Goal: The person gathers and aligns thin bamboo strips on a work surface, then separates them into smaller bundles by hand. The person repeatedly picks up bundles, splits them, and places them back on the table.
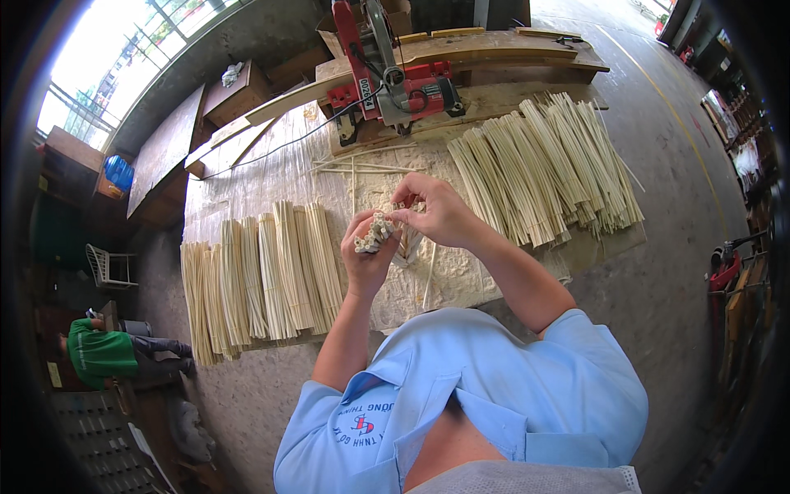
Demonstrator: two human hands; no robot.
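Note:
My left hand [364,265] is closed around a bundle of thin pale sticks [375,234], their cut ends facing up toward me. Close against it, my right hand [444,216] has its fingers curled in, with a few pale stick ends [419,207] showing between thumb and fingers. The thumb tip comes right up to the bundle in my left hand. Both hands are over the middle of the work table [247,198], above a patch of sawdust [461,276]. The lower lengths of the held sticks are mostly hidden behind my hands.
Tied stick bundles [280,272] lie in a row on the left; a larger pile of sticks [543,169] is on the right. A red power saw [395,90] stands at the far edge, its cable running left. Loose sticks [362,156] lie before it. A person in green [103,354] is at far left.

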